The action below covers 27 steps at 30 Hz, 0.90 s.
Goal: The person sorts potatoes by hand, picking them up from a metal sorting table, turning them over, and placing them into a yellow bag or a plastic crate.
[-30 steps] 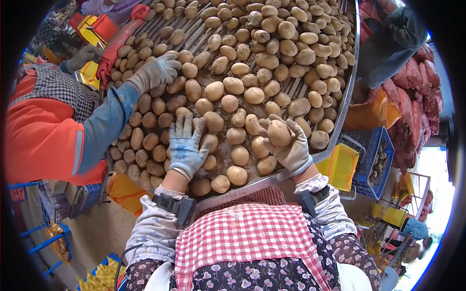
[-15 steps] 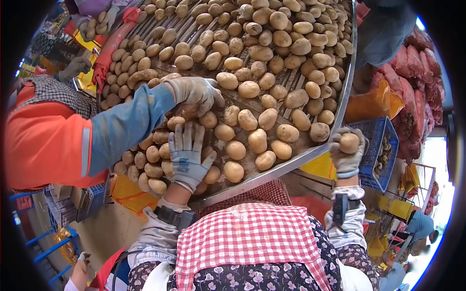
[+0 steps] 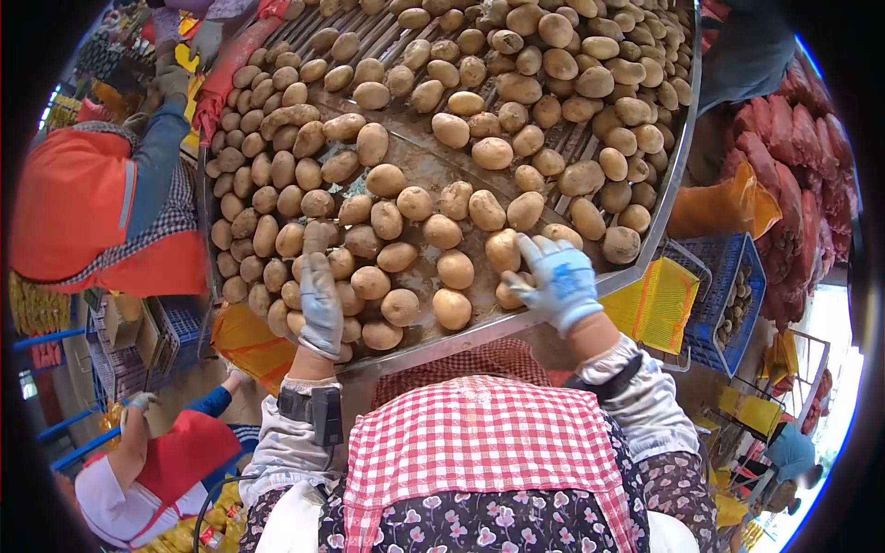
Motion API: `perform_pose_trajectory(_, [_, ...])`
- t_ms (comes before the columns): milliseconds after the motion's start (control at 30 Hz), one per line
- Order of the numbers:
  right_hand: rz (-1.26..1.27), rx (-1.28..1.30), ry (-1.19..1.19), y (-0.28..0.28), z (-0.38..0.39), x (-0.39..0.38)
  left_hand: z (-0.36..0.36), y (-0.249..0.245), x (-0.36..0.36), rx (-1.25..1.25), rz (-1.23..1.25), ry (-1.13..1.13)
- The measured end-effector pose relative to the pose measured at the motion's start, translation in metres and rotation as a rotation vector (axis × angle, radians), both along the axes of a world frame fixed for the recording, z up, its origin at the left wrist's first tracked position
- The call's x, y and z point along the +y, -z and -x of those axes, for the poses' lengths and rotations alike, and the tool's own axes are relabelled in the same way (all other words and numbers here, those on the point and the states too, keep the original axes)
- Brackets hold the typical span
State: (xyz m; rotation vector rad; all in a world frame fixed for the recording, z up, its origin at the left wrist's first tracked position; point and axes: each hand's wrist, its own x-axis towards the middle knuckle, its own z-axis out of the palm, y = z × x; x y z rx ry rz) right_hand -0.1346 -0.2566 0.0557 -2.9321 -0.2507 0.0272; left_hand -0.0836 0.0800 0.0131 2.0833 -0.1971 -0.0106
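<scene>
Potatoes point(image 3: 386, 220) lie spread over a slatted sorting table point(image 3: 433, 166) with a metal rim point(image 3: 502, 328). My left hand point(image 3: 321, 309), in a pale work glove, stands edge-on among the potatoes at the near left. Its fingers are stretched away from me, the tips against a potato point(image 3: 318, 235). At the near rim, my right hand point(image 3: 564, 281), gloved in grey with blue print, reaches in from the right. Its thumb and fingers are apart, touching or just over a potato point(image 3: 503, 249) and another point(image 3: 513, 292) partly hidden under the thumb.
A co-worker in an orange vest point(image 3: 78, 207) stands at the left edge of the table. On the right are a yellow mesh sack point(image 3: 656, 300), a blue crate point(image 3: 728, 295) with potatoes and stacked red sacks point(image 3: 793, 184). An orange sack point(image 3: 251, 341) hangs below the left rim.
My right hand came from beyond the right rim to the table and no longer holds a potato. My left hand turned from flat to edge-on. The co-worker's arm withdrew left.
</scene>
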Motion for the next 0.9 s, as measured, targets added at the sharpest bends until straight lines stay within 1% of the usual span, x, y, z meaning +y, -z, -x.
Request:
perform_pose_trajectory(33, [0.130, 0.009, 0.004, 0.011, -0.010, 0.021, 0.006, -0.003, 0.012, 0.011, 0.087, -0.049])
perform_pose_trajectory(67, [0.135, 0.142, 0.108, 0.021, -0.021, 0.039, 0.011, -0.004, 0.022, -0.005, 0.099, -0.085])
perform_pose_trajectory(133, [0.181, 0.157, 0.012, 0.032, -0.036, 0.052, 0.020, -0.003, 0.030, -0.086, 0.027, -0.103])
perform_pose_trajectory(167, [0.089, 0.199, -0.006, 0.023, -0.041, 0.055, 0.024, -0.005, 0.027, -0.140, -0.028, -0.088])
perform_pose_trajectory(200, [0.092, 0.199, -0.016, 0.025, -0.041, 0.057, 0.029, -0.006, 0.022, -0.197, -0.078, -0.067])
perform_pose_trajectory(233, [-0.476, 0.258, 0.112, 0.029, -0.041, 0.054, 0.034, -0.008, 0.016, -0.238, -0.122, -0.049])
perform_pose_trajectory(267, [-1.040, 0.309, 0.241, 0.033, -0.040, 0.048, 0.039, -0.010, 0.009, -0.238, -0.115, -0.061])
perform_pose_trajectory(300, [-1.636, 0.536, 0.311, 0.033, -0.038, 0.037, 0.043, -0.011, -0.004, -0.268, -0.408, 0.042])
perform_pose_trajectory(333, [-2.061, 0.720, 0.318, 0.030, -0.033, 0.029, 0.045, -0.011, -0.013, -0.295, -0.702, 0.153])
perform_pose_trajectory(367, [-2.200, 0.795, 0.362, 0.017, -0.033, 0.030, 0.041, -0.003, -0.018, -0.256, -0.765, 0.196])
perform_pose_trajectory(400, [-2.342, 0.866, 0.401, 0.007, -0.034, 0.033, 0.036, 0.002, -0.019, -0.266, -0.756, 0.197])
perform_pose_trajectory(433, [-2.337, 0.852, 0.396, 0.005, -0.035, 0.033, 0.028, 0.007, -0.020, -0.245, -0.795, 0.149])
perform_pose_trajectory(467, [-2.473, 0.949, 0.429, 0.003, -0.035, 0.034, 0.017, 0.010, -0.021, -0.222, -0.833, 0.102])
perform_pose_trajectory(500, [-2.607, 1.055, 0.468, 0.002, -0.033, 0.033, 0.006, 0.012, -0.024, -0.254, -0.883, 0.032])
perform_pose_trajectory(533, [-2.605, 1.044, 0.470, 0.009, -0.032, 0.030, -0.007, 0.013, -0.026, -0.202, -0.905, 0.003])
perform_pose_trajectory(567, [-2.637, 1.057, 0.435, 0.022, -0.030, 0.027, -0.018, 0.020, -0.028, -0.250, -0.886, -0.070])
perform_pose_trajectory(600, [-2.670, 1.068, 0.396, 0.022, -0.030, 0.027, -0.030, 0.019, -0.032, -0.299, -0.865, -0.143])
perform_pose_trajectory(633, [-2.568, 0.927, 0.613, 0.018, -0.026, 0.026, -0.040, 0.019, -0.038, -0.316, -0.843, -0.113])
perform_pose_trajectory(667, [-2.576, 0.928, 0.601, 0.011, -0.023, 0.022, -0.047, 0.012, -0.048, -0.333, -0.828, -0.085])
perform_pose_trajectory(700, [-2.502, 0.745, 0.666, 0.006, -0.018, 0.011, -0.051, 0.012, -0.061, -0.352, -0.810, -0.050])
perform_pose_trajectory(733, [-2.420, 0.566, 0.726, 0.001, -0.013, -0.003, -0.051, 0.021, -0.070, -0.321, -0.797, 0.033])
perform_pose_trajectory(800, [-2.418, 0.324, 0.755, -0.009, 0.003, -0.049, -0.039, 0.007, -0.081, -0.268, -0.772, 0.167])
perform_pose_trajectory(867, [-2.337, 0.086, 0.748, 0.000, 0.033, -0.123, -0.023, -0.004, -0.080, -0.223, -0.708, 0.306])
perform_pose_trajectory(900, [-2.315, -0.044, 0.807, 0.008, 0.055, -0.164, -0.012, -0.009, -0.075, -0.230, -0.734, 0.361])
